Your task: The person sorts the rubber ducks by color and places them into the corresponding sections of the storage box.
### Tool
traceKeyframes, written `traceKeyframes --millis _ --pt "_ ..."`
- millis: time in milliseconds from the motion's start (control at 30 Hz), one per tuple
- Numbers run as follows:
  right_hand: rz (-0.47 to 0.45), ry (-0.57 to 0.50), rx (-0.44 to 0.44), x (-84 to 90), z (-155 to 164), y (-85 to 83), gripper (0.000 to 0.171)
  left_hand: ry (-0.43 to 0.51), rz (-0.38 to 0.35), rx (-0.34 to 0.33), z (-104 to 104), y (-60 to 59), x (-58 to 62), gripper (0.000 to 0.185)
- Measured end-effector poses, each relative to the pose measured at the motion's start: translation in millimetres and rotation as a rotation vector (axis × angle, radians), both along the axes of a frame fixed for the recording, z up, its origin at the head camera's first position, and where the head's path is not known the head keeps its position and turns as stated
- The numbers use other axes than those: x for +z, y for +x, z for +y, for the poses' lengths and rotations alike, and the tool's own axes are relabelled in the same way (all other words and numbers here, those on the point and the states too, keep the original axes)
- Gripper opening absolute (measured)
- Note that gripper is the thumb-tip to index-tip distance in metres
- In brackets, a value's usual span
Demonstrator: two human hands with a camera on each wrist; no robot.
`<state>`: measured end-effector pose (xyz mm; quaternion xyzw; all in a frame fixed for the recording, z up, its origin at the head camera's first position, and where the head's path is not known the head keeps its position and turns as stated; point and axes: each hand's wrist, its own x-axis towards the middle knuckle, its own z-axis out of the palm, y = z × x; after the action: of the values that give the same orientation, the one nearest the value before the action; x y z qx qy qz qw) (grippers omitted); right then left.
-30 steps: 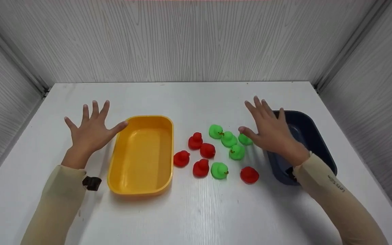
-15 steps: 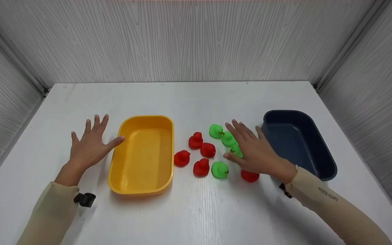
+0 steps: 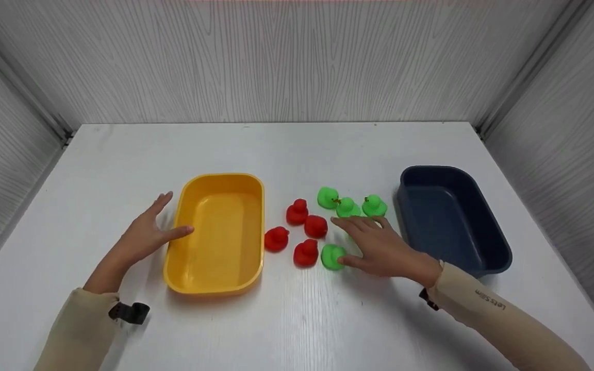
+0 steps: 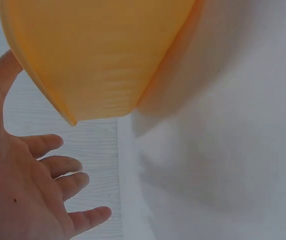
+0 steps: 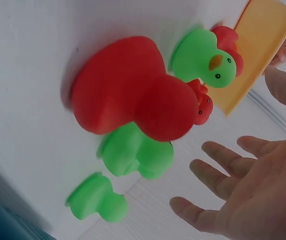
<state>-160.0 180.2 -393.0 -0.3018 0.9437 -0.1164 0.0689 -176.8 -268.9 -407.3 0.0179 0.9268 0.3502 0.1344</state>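
In the head view, a white bench (image 3: 297, 324) is seen from above, backed by a pale wood-grained wall (image 3: 297, 62) across the top of the frame. Left of centre, a yellow tub (image 3: 219, 237) is placed; at the right, a dark blue tub (image 3: 446, 221) is seen. Between them, small toy ducks are scattered around the middle of the frame: red ducks (image 3: 306, 253) mostly toward the yellow tub, green ducks (image 3: 374, 205) mostly to their right and above. At the yellow tub's left side, the left hand (image 3: 145, 234) is held with its thumb reaching over the rim and its fingers extended; the grip is spread wide and nothing is held, though whether the rim is touched by the thumb cannot be told. Right of centre, the right hand (image 3: 379, 247) is held palm down over the ducks, some of which are partly or wholly hidden by it; its grip is loosely spread, with nothing held. In the right wrist view, a red duck (image 5: 112, 90) is shown large near the middle, apart from the fingers. Both forearms are covered by beige sleeves (image 3: 78, 327), entering from the lower corners.
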Motion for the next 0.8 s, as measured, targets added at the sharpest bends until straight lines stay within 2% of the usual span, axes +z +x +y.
traceKeyframes --millis 267,567,800 --pt "-0.085 0.014 -0.028 -9.1 -2.1 -1.0 0.061 0.094 -0.069 0.035 -3.3 1.4 -9.2 0.099" --pt "-0.098 -0.006 -0.041 -15.8 -4.0 -4.0 0.041 0.147 -0.033 0.048 -4.8 4.7 -15.3 0.082" --pt "-0.089 -0.024 -0.035 -14.9 -3.3 -4.1 0.027 0.185 -0.001 0.028 -6.8 7.1 -17.2 0.073"
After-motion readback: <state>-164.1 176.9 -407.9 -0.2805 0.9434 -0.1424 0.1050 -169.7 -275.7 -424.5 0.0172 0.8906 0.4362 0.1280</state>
